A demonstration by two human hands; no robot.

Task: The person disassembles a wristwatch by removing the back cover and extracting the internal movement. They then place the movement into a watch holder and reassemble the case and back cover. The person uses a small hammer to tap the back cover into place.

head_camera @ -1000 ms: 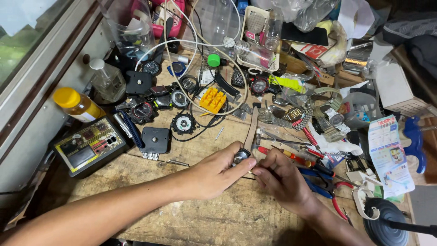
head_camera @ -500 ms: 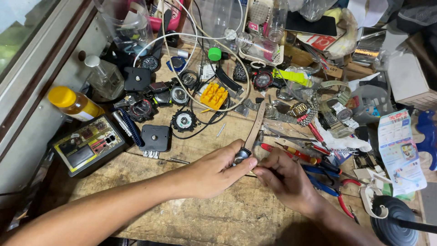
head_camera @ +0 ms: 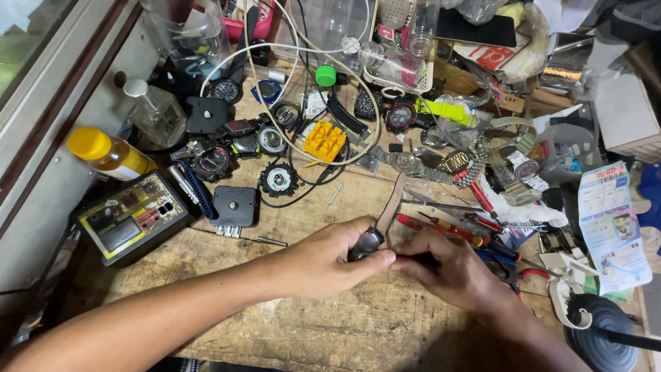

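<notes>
Over the workbench (head_camera: 358, 331), left hand (head_camera: 323, 262) grips a wristwatch (head_camera: 368, 241); right hand (head_camera: 458, 272) pinches a tool (head_camera: 420, 260).

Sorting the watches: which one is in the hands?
The dark watch with the tan strap, pinched in the left hand; the others lie further back on the bench.

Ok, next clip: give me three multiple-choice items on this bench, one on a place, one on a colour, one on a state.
1. Where does the tester box sit?
A. Left of both hands
B. Right of the lamp base
C. Between the hands

2. What colour is the ridged plastic block among the cables?
A. Blue
B. Yellow
C. White

3. What is the left hand doing?
A. Lying flat and open
B. Gripping the watch
C. Holding a bottle

Answers: 1 A, it sits at the bench's left edge. 2 B, it is plainly yellow. 3 B, its fingers close round the watch case while the right hand brings a dark tool to it.
</notes>
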